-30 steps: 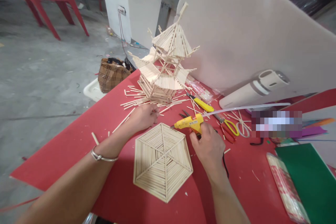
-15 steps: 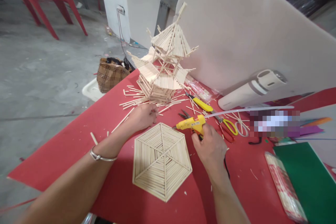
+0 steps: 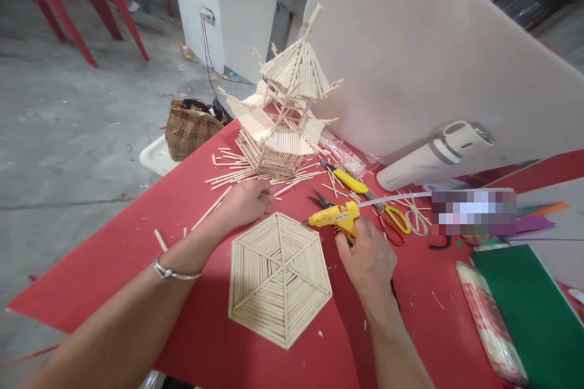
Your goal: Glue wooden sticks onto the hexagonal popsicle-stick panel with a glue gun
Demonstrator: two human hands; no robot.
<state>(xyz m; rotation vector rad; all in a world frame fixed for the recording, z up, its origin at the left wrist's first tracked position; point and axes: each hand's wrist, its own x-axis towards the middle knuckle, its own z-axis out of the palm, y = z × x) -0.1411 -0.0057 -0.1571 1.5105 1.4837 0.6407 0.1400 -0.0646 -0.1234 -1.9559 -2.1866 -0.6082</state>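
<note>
My right hand grips a yellow hot glue gun by its handle, with a long translucent glue stick out of the back. The nozzle points left, close to the upper right edge of a flat hexagon panel of wooden sticks lying on the table. Beyond the panel's top corner, my left hand rests with its fingers curled together; whatever they hold is hidden. Loose wooden sticks fan out past that hand, around the base of a stick-built pagoda.
On the red table lie yellow-handled pliers, scissors and a green board. A white bottle leans by the wall panel. Packed sticks lie at right. A plaid bag stands beyond the left edge.
The view has shifted slightly. My right hand and the glue gun sit a little further right relative to the panel; my left hand stays nearly in place.
</note>
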